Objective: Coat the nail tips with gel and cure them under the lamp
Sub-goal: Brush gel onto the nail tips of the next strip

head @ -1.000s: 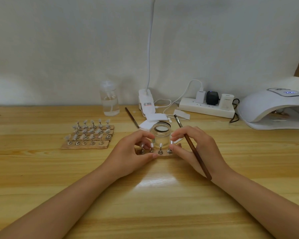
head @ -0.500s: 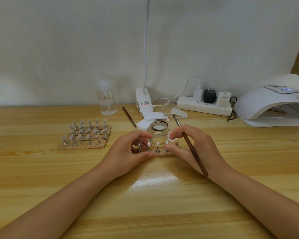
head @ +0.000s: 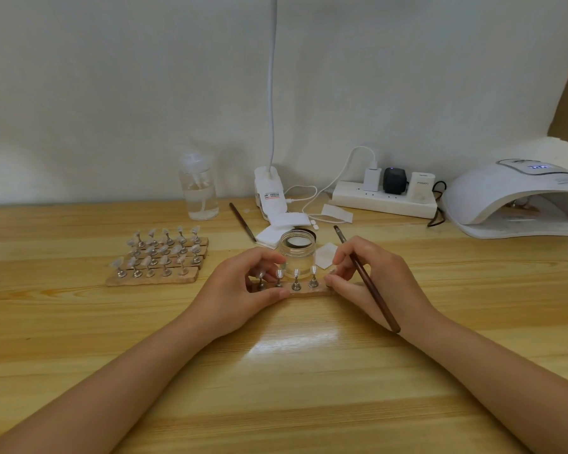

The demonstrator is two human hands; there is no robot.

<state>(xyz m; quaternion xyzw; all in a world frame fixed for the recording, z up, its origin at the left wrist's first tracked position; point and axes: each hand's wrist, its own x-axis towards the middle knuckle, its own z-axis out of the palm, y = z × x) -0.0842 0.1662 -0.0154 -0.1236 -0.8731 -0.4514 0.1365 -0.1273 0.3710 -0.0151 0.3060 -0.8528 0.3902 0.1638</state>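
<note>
Partly hidden behind my left hand [head: 240, 290] and right hand [head: 371, 276], whose curled fingers pinch its ends, the narrow wooden strip [head: 304, 290] of clear nail tips [head: 296, 273] lies before the glass jar [head: 297, 253], a slim brown brush [head: 373, 290] tucked in my right.

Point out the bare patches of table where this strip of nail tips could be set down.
Bare wood lies between the right hand and the curing lamp, across the near table between the forearms, and left of the four strips of nail tips. It is crowded behind the gel jar: pads, brushes, cables, power strip.
</note>
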